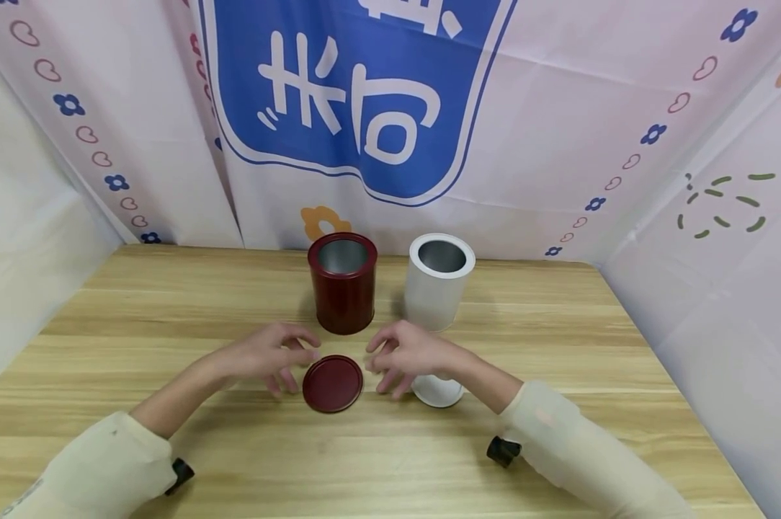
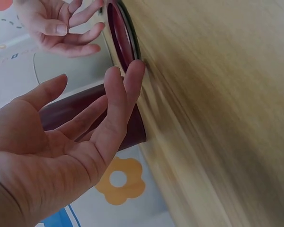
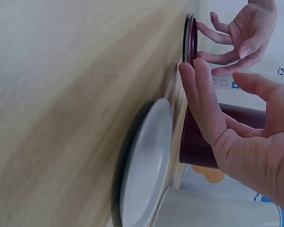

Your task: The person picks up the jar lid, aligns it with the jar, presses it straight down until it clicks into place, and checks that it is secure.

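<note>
A round dark red lid lies on the table between the two hands. My left hand hovers at the lid's left side, fingers spread and loosely bent around nothing. On the lid's other side is my right hand, its fingers likewise parted and holding nothing. In the left wrist view, fingertips overlap the edge of the red lid. A white lid lies partly hidden under the right hand and wrist. Behind the hands stand a dark red can and a white can, both upright without lids.
The wooden table meets a printed cloth hanging behind the cans, with a blue sign on it. Further cloth walls enclose both sides. A black strap piece sticks out below the right sleeve.
</note>
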The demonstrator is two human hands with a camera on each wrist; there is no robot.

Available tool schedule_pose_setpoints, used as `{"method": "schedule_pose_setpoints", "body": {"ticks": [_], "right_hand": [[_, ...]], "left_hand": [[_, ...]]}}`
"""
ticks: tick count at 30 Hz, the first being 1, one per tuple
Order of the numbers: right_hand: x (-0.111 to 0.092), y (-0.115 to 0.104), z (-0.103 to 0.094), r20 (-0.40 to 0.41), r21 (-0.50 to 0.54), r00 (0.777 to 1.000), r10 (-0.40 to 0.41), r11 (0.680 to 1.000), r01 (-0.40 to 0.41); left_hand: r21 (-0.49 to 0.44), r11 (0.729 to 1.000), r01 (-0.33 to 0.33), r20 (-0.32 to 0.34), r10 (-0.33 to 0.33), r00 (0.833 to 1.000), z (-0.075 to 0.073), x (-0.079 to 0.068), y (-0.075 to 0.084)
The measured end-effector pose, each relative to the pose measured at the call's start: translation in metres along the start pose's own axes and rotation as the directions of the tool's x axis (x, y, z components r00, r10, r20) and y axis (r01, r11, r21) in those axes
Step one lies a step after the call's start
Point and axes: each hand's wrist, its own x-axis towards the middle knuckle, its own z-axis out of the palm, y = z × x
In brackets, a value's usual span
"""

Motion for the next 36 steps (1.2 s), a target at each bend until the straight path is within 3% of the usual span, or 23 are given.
{"method": "schedule_pose_setpoints", "body": {"ticks": [8,25,36], "right_hand": [[0.004,0.001,0.005,0.036,0.077,0.999,0.023,0.997,-0.026],[0.007,0.001,0.010,0.037,0.175,0.999,0.027,0.984,-0.033],[0.010,0.003,0.011,0.026,0.223,0.999,0.039,0.974,-0.044]], "left_hand": [[-0.023,0.999,0.028,0.012,-0.028,1.000,0.003,0.000,0.003],[-0.100,0.994,0.048,0.014,-0.047,0.999,0.006,0.004,0.000],[-0.124,0.990,0.074,-0.025,-0.078,0.997,0.008,0.005,-0.001]]}}
